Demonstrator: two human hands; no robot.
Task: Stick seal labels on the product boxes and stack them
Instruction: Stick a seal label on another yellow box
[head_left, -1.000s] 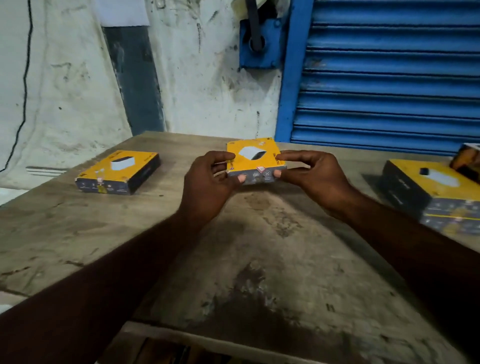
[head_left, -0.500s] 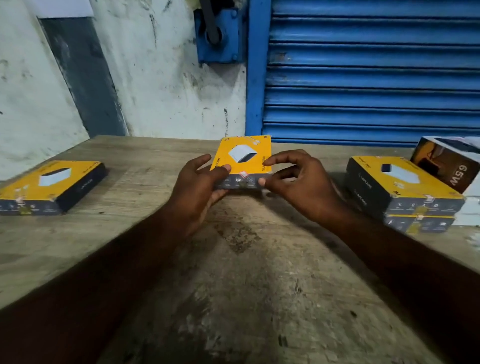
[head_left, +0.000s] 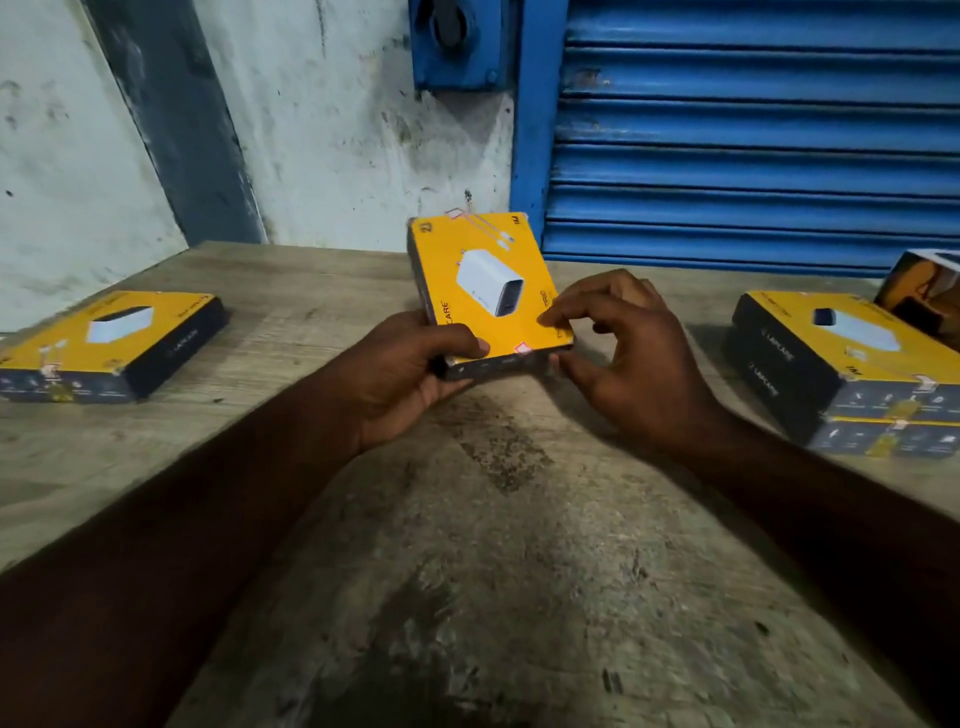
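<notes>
A flat yellow-topped cardboard product box with dark sides and a white charger print (head_left: 483, 296) is held clear of the worn wooden bench (head_left: 519, 571), tilted, its far end raised. A small pale seal label (head_left: 521, 349) is seen folded over the near edge of the box; a second pale label (head_left: 456, 212) is seen at the far edge. The near-left corner is gripped by the left hand (head_left: 410, 379), thumb laid on the yellow face, the fingers (head_left: 457, 384) curled beneath. The near-right corner is pinched by the right hand (head_left: 628, 353) between forefinger and thumb; the other fingers (head_left: 610, 325) are curled loosely.

A single matching yellow box (head_left: 109, 343) is noted flat on the bench at left, well apart. A stack of two matching boxes (head_left: 852, 374) is noted at right, with a tilted dark-and-orange carton (head_left: 924, 291) just behind it. A blue ribbed roller shutter (head_left: 753, 130) and a stained whitewashed wall (head_left: 337, 130) are recorded behind the bench.
</notes>
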